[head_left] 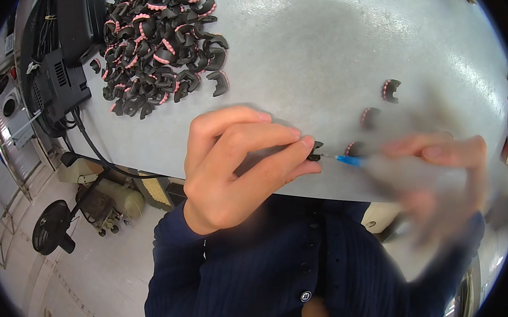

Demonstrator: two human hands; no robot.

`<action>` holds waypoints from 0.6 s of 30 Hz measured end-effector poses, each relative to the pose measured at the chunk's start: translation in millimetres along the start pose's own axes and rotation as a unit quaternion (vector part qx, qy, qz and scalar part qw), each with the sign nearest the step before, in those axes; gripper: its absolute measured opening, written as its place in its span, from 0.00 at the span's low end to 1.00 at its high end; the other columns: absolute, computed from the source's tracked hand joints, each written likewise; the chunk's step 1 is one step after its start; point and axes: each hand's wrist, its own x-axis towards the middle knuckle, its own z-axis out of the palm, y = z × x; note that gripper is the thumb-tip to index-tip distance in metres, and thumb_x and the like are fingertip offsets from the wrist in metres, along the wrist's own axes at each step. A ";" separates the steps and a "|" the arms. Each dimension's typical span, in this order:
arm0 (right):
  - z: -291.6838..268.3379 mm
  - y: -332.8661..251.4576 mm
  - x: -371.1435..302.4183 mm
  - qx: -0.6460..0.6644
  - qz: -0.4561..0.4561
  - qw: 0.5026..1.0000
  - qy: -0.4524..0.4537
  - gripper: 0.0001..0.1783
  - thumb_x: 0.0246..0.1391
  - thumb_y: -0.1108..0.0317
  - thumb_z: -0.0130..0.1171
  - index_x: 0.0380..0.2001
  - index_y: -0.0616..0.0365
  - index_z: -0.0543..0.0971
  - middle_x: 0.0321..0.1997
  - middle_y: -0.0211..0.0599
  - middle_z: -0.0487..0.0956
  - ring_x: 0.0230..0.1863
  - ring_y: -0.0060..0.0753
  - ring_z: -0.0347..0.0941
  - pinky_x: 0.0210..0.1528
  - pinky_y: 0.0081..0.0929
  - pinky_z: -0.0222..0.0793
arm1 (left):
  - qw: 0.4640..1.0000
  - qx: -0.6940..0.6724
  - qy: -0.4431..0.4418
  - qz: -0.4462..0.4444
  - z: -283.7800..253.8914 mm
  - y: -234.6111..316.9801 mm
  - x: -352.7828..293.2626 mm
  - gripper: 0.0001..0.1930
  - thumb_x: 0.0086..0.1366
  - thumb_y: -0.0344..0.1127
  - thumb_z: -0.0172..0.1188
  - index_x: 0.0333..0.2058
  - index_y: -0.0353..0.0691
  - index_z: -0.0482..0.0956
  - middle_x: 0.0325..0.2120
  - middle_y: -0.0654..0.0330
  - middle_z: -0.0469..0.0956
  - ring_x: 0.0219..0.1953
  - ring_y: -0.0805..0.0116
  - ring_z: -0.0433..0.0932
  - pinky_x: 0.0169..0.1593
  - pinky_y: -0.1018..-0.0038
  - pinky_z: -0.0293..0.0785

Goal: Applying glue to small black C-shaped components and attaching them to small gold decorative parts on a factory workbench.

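Observation:
My left hand [237, 165] is closed in a pinch near the table's front edge. Between its thumb and fingertips sits a small black curved piece [316, 150], mostly covered by the fingers. From the right, my right hand [457, 151], partly smeared by motion, grips a thin needle tool with a blue hub [348, 161]. The needle's fine tip points left, at or very close to the black piece; contact is unclear. The tool's rear part is blurred. Beyond the tool lie black curved pieces with pink beaded edges: a far one [390, 90], a middle one [370, 118] and a near one [354, 149].
A large heap of similar black and pink pieces [164, 53] covers the far left of the grey table [294, 55]. Left of it stand a black box-shaped device [60, 78] and cables [87, 138]. Below the table's left side is a black fan [52, 227].

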 end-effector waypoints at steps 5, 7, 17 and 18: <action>-6.4 -7.0 0.0 -0.030 0.006 0.999 -0.019 0.27 0.53 0.53 0.63 0.42 0.62 0.63 0.40 0.56 0.78 0.43 0.45 0.76 0.49 0.40 0.70 | 1.000 -0.009 0.000 0.007 1.3 0.7 4.7 0.21 0.34 0.40 0.75 0.32 0.44 0.85 0.29 0.67 0.79 0.35 0.64 0.70 0.37 0.75 0.66; -7.9 -5.2 0.4 -0.028 -0.002 0.999 -0.019 0.27 0.52 0.54 0.64 0.42 0.62 0.63 0.40 0.57 0.78 0.42 0.44 0.77 0.48 0.39 0.70 | 1.000 -0.008 -0.002 0.007 1.1 0.8 4.6 0.21 0.34 0.40 0.75 0.32 0.44 0.85 0.29 0.67 0.79 0.35 0.64 0.70 0.37 0.75 0.66; -18.1 12.2 0.8 -0.019 -0.079 0.996 -0.021 0.28 0.49 0.66 0.68 0.44 0.62 0.61 0.40 0.62 0.78 0.32 0.38 0.79 0.37 0.29 0.74 | 1.000 -0.006 0.005 0.007 0.1 -1.0 2.2 0.21 0.34 0.41 0.75 0.32 0.43 0.85 0.30 0.66 0.79 0.35 0.64 0.71 0.37 0.75 0.67; -19.3 12.6 0.4 -0.020 -0.088 0.996 -0.021 0.28 0.49 0.67 0.68 0.45 0.62 0.61 0.40 0.62 0.78 0.31 0.37 0.79 0.36 0.28 0.74 | 1.000 -0.011 0.005 0.009 -0.9 -0.8 2.1 0.21 0.34 0.41 0.75 0.32 0.42 0.85 0.30 0.65 0.79 0.34 0.64 0.71 0.37 0.75 0.67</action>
